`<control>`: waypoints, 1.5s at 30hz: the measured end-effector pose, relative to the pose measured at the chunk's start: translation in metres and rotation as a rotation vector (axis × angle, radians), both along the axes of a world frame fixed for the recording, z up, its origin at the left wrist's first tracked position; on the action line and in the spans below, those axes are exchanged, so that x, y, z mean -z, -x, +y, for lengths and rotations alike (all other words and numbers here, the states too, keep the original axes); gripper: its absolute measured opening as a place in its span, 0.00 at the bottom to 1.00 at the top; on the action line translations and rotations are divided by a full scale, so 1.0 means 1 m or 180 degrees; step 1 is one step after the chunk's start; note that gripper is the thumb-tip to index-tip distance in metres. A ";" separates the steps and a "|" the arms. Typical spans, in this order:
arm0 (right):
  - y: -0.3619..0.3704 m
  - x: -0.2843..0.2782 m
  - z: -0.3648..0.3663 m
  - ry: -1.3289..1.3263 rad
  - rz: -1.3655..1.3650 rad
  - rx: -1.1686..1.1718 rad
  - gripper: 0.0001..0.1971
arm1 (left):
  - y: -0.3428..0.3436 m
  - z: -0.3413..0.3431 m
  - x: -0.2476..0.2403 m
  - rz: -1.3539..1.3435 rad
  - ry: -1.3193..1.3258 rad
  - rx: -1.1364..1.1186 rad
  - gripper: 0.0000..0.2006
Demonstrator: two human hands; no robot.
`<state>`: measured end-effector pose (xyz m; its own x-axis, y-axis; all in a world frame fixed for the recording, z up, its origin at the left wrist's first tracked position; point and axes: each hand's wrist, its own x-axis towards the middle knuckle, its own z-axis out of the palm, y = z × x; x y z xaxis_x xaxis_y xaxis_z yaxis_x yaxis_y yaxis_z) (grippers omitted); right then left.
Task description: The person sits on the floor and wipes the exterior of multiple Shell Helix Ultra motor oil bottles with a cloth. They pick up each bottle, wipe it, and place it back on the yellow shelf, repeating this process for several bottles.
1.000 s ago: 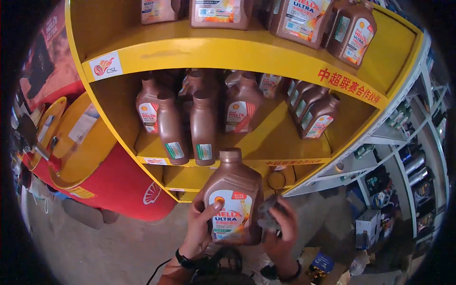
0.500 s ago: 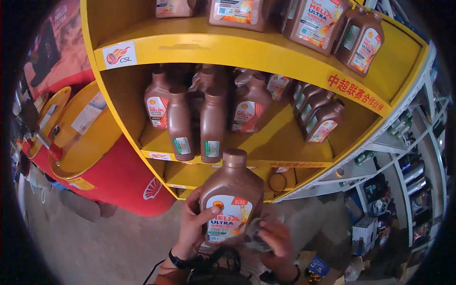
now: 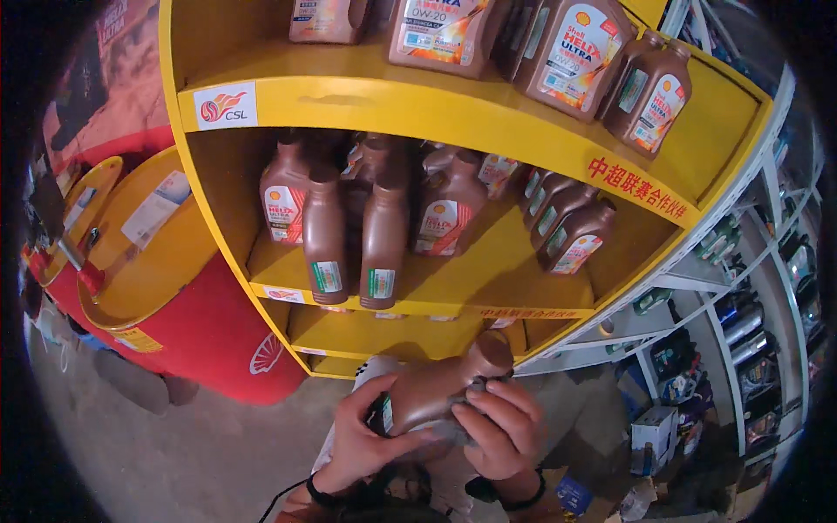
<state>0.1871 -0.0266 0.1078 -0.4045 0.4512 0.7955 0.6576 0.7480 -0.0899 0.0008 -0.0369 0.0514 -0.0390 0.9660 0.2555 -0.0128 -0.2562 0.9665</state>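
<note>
A brown plastic motor oil bottle point(image 3: 429, 394) is held in front of the shelf, tilted with its neck to the upper right. My left hand point(image 3: 362, 438) is closed round its lower end, thumb along the near side. My right hand point(image 3: 504, 429) has its fingers bent against the bottle near the shoulder, with a crumpled dark grey cloth point(image 3: 448, 431) pressed between them and the plastic. The bottle's front label is turned out of sight; only a slip of a side label shows beside my left fingers.
A yellow shelf unit point(image 3: 349, 103) stands ahead, with several brown oil bottles point(image 3: 324, 240) on its levels. Red drums with yellow tops point(image 3: 148, 253) are at the left. At the right are a grey rack point(image 3: 689, 270) of goods, a white box point(image 3: 652, 438) and a blue carton point(image 3: 571, 495) on the floor.
The bottle has gone from upright, label facing me, to tilted rightward with the label turned away. My right hand has moved up with the cloth onto the bottle's shoulder.
</note>
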 end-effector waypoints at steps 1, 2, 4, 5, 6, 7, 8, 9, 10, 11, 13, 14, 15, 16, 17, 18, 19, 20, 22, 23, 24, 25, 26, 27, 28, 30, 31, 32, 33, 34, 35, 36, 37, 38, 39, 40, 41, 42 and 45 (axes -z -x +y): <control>-0.002 0.003 -0.001 -0.0005 0.0068 -0.0032 0.11 | 0.000 0.000 0.003 -0.0026 -0.0016 -0.0059 0.36; -0.005 0.009 -0.003 -0.0009 0.0136 -0.0068 0.10 | 0.001 0.000 0.001 -0.0122 -0.0038 -0.0050 0.36; -0.015 0.021 -0.009 0.0128 0.0381 -0.0129 0.10 | 0.002 0.000 -0.002 -0.0325 -0.0080 -0.0017 0.36; -0.022 0.027 -0.011 0.0275 0.0555 -0.0170 0.11 | 0.003 0.001 -0.002 -0.0413 -0.0069 -0.0013 0.36; -0.027 0.030 -0.013 0.0423 0.0729 -0.0213 0.13 | 0.004 0.002 -0.001 -0.0500 -0.0059 -0.0010 0.36; -0.031 0.031 -0.013 0.0549 0.0807 -0.0224 0.14 | 0.005 0.001 0.000 -0.0587 -0.0047 -0.0016 0.37; -0.034 0.032 -0.013 0.0675 0.0885 -0.0233 0.14 | 0.007 0.002 0.003 -0.0435 -0.0154 -0.0040 0.37; -0.037 0.031 -0.012 0.0800 0.0962 -0.0240 0.16 | 0.010 0.004 0.008 -0.0282 -0.0262 -0.0064 0.37; -0.037 0.027 -0.010 0.0768 0.1320 -0.0216 0.16 | 0.012 0.006 0.011 -0.0134 -0.0381 -0.0078 0.38; -0.035 0.023 -0.008 0.0733 0.1680 -0.0193 0.17 | 0.013 0.006 0.012 -0.0070 -0.0475 -0.0054 0.37; -0.032 0.012 -0.008 0.0788 0.2099 -0.0065 0.19 | 0.014 0.005 0.011 0.0044 -0.0653 0.0000 0.36; -0.031 0.006 -0.011 0.0878 0.2158 0.0043 0.19 | 0.014 0.005 0.010 0.0276 -0.0865 0.0020 0.35; -0.027 -0.002 -0.011 0.0891 0.2053 -0.0059 0.18 | 0.015 0.005 0.006 0.0509 -0.1077 0.0035 0.34; -0.025 -0.009 -0.013 0.0902 0.1957 -0.0135 0.17 | 0.012 0.007 0.005 0.0745 -0.1283 0.0072 0.33; -0.017 -0.019 -0.007 0.0861 0.1711 -0.0445 0.14 | 0.012 0.007 0.003 0.0767 -0.1268 0.0052 0.32; -0.010 -0.028 -0.004 0.0819 0.1461 -0.0753 0.12 | 0.011 0.006 0.001 0.0789 -0.1252 0.0031 0.32; -0.004 -0.035 -0.004 0.1085 0.1507 -0.0680 0.12 | 0.011 0.005 0.001 0.0814 -0.1232 -0.0007 0.31; 0.000 -0.042 -0.005 0.1350 0.1550 -0.0605 0.13 | 0.012 0.005 0.003 0.0815 -0.1242 0.0024 0.31; 0.002 -0.045 -0.004 0.1834 0.1737 -0.0618 0.14 | 0.016 0.005 0.010 0.0823 -0.1265 0.0102 0.31; 0.000 -0.044 -0.001 0.2053 0.1883 -0.0708 0.14 | 0.017 0.004 0.010 0.0856 -0.1223 0.0154 0.31; -0.002 -0.044 0.001 0.2272 0.2028 -0.0795 0.14 | 0.019 0.004 0.010 0.0888 -0.1182 0.0208 0.31; -0.005 -0.044 0.004 0.2497 0.2076 -0.0946 0.15 | 0.021 0.005 0.008 0.0933 -0.1146 0.0263 0.31; -0.009 -0.045 0.007 0.2720 0.2122 -0.1095 0.16 | 0.021 0.006 0.006 0.0900 -0.1089 0.0301 0.31; -0.010 -0.046 0.011 0.2943 0.2166 -0.1243 0.16 | 0.021 0.007 0.004 0.0865 -0.1032 0.0340 0.32; -0.009 -0.045 0.013 0.3053 0.2267 -0.1419 0.17 | 0.020 0.007 0.002 0.0829 -0.0971 0.0380 0.32; -0.008 -0.043 0.019 0.3268 0.2467 -0.1772 0.20 | 0.022 0.009 0.007 0.0818 -0.0940 0.0471 0.33; -0.009 -0.038 0.022 0.3417 0.2492 -0.1964 0.21 | 0.022 0.010 0.010 0.0802 -0.0926 0.0508 0.33; -0.010 -0.030 0.026 0.3565 0.2515 -0.2159 0.23 | 0.021 0.010 0.011 0.0723 -0.0928 0.0599 0.34; -0.011 -0.025 0.027 0.3713 0.2534 -0.2357 0.24 | 0.021 0.009 0.013 0.0645 -0.0931 0.0686 0.35; -0.009 -0.022 0.026 0.3726 0.2571 -0.2269 0.25 | 0.020 0.009 0.015 0.0566 -0.0935 0.0763 0.35; -0.008 -0.018 0.023 0.3741 0.2606 -0.2184 0.26 | 0.019 0.009 0.017 0.0529 -0.0890 0.0798 0.35; -0.007 -0.014 0.021 0.3755 0.2638 -0.2101 0.27 | 0.018 0.008 0.020 0.0492 -0.0844 0.0829 0.36; -0.007 -0.009 0.019 0.3652 0.2802 -0.2106 0.27 | 0.018 0.007 0.020 0.0464 -0.0790 0.0868 0.36; -0.007 -0.003 0.018 0.3549 0.2965 -0.2111 0.28 | 0.018 0.007 0.019 0.0571 -0.0748 0.0828 0.36; -0.009 0.005 0.016 0.3445 0.3126 -0.2112 0.28 | 0.017 0.007 0.017 0.0678 -0.0705 0.0788 0.35; -0.018 0.022 0.014 0.3433 0.3249 -0.1491 0.28 | 0.016 0.007 0.016 0.0793 -0.0661 0.0765 0.35; -0.034 0.045 0.012 0.3376 0.3346 -0.0857 0.28 | 0.013 0.009 0.017 0.0645 -0.0539 0.0672 0.35; -0.040 0.058 0.012 0.3254 0.3416 -0.0564 0.27 | 0.009 0.010 0.020 0.0501 -0.0418 0.0579 0.35; -0.037 0.090 0.014 0.2898 0.3396 -0.0287 0.28 | -0.007 0.014 0.008 -0.0897 0.0307 0.0217 0.34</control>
<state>0.2239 -0.0127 0.0174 0.1457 0.9727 0.1806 -0.0801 0.1936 -0.9778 0.0074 -0.0233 0.0433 -0.0294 0.9881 0.1508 -0.2980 -0.1527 0.9423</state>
